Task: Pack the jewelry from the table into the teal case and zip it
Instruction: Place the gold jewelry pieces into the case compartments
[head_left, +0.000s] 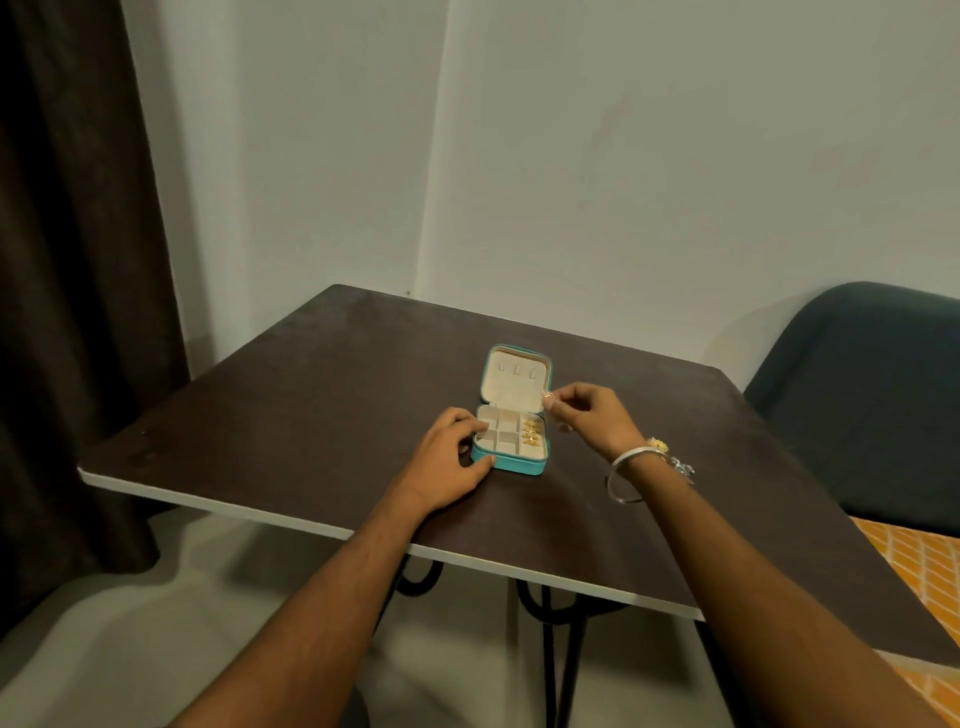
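Note:
The teal case (519, 464) lies open in the middle of the dark table (291, 405), its lid (517, 379) standing up at the back. The cream tray inside has several compartments, and gold rings (531, 433) sit in the slots on its right side. My left hand (451, 462) holds the case at its left front corner, fingers on the rim and thumb on the front wall. My right hand (587, 415) hovers just right of the case and pinches a small gold piece of jewelry (548, 397) near the lid's right edge.
More jewelry (675, 457) lies on the table beyond my right wrist, partly hidden by a silver bangle (623, 475) worn on that wrist. A dark chair (862, 395) stands at the right, a dark curtain (72, 291) at the left, an orange patterned cloth (919, 571) beside the table's right edge.

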